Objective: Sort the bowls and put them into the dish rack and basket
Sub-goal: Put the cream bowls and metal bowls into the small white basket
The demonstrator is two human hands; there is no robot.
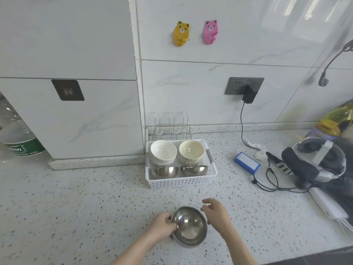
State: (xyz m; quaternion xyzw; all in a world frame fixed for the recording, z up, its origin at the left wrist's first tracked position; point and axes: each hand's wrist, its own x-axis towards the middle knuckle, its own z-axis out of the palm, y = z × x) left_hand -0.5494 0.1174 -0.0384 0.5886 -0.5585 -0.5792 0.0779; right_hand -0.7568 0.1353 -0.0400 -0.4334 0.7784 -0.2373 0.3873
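Left grip (162, 225) pinching rim of steel bowl (189, 226) on table (76, 207); right grip (214, 212) beside far rim, loosely curled, holding nothing. Best lifted level, then nested beside steel ones in white basket (181, 181).

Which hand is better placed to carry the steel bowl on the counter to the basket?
Probably the left hand: its fingers already curl over the steel bowl's left rim. The right hand hovers beside the far-right rim, seemingly gripping nothing. The basket lies straight ahead, favouring neither side.
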